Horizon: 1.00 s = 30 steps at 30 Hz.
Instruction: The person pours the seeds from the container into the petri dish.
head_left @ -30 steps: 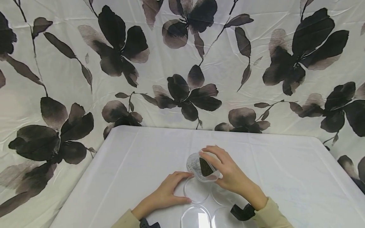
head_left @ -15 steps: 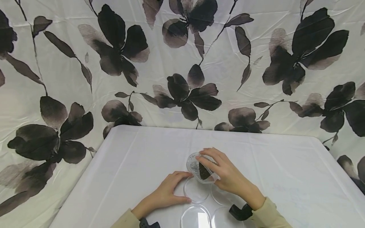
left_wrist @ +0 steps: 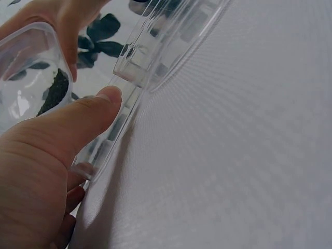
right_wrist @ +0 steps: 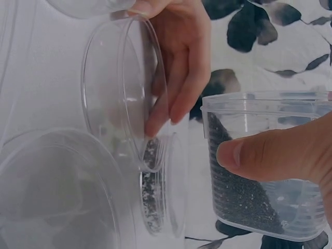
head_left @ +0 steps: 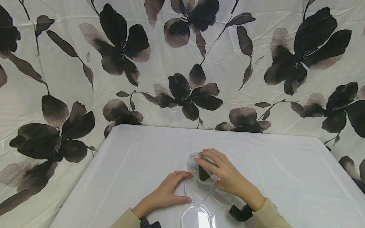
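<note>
My right hand [head_left: 228, 174] grips a clear plastic tub [right_wrist: 306, 207], tilted, with dark granular material [right_wrist: 244, 202] banked along one side. In the head view the tub hangs just beyond the petri dish [head_left: 196, 190] that my left hand [head_left: 168, 190] holds by its edges. My left thumb [left_wrist: 98, 111] rests at that dish's rim, while the fingers reach round its opposite side. Behind it, a second dish [right_wrist: 153, 202] contains speckled dark and white bits; the tub and right hand partly cover it in the head view.
More clear petri dishes stand close by: one at the front [head_left: 196, 218], one at the front right [head_left: 228, 218] and one under the right forearm [head_left: 223, 194]. They rest on a white-covered table [head_left: 137, 158]. A floral cloth [head_left: 182, 63] hangs behind it.
My right hand has shifted slightly left and nearer, tilting the tub a little more. The dark material in the tub looks narrower from above. My left hand stays in place on the dish.
</note>
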Available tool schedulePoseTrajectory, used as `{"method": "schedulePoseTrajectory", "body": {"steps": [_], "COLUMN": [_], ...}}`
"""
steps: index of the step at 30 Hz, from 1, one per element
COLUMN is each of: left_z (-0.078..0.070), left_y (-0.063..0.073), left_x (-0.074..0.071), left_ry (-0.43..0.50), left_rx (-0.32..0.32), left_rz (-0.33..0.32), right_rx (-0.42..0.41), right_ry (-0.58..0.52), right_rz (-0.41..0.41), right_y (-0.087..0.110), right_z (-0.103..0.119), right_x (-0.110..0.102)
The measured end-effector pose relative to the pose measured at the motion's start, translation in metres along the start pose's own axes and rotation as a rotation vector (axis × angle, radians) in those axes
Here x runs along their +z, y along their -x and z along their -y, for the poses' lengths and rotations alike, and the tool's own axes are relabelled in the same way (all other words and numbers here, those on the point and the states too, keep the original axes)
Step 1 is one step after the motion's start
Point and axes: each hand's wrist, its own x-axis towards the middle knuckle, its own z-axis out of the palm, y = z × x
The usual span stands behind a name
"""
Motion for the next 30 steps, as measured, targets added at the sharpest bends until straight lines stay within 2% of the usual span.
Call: {"method": "schedulePoseTrajectory", "body": {"steps": [14, 30], "left_z": [-0.0004, -0.0013], "left_y": [-0.0027, -0.0008], "left_x": [0.0003, -0.0005], "left_ry": [-0.020, -0.009], "left_rx": [0.027, 0.013], "left_rz": [-0.009, -0.008], "right_rx": [-0.030, -0.020], "right_ry": [0.011, 0.004], "right_rz": [-0.044, -0.022], "right_y": [-0.0013, -0.0001], "right_z": [0.0004, 0.0012], "right_x": [0.0008, 0.0026]}}
